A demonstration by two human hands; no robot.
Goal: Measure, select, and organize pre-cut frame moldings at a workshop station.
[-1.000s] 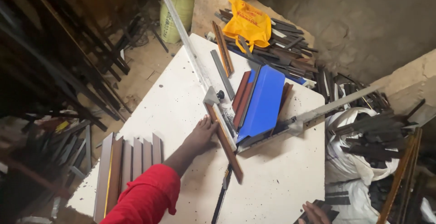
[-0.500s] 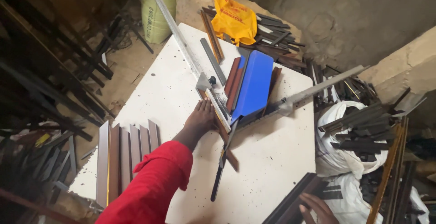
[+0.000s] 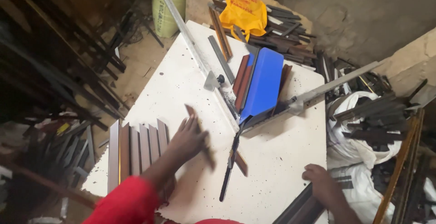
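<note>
Strip (image 3: 200, 135) brown, gripped in left hand (image 3: 188, 140); right hand (image 3: 320, 183) clasps dark bar (image 3: 299, 208).

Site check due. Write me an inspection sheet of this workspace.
Surface: white tabletop, speckled and marked.
Job's things: brown strip in the left hand; dark profile under the right hand.
Clutter: row of brown strips, blue sheet, black-handled tool, metal guide rails.
Grippers: left hand blurred on strip; right hand at table edge.
Cables: nothing seen.
Surroundings: yellow bag, offcut piles, green sack.
</note>
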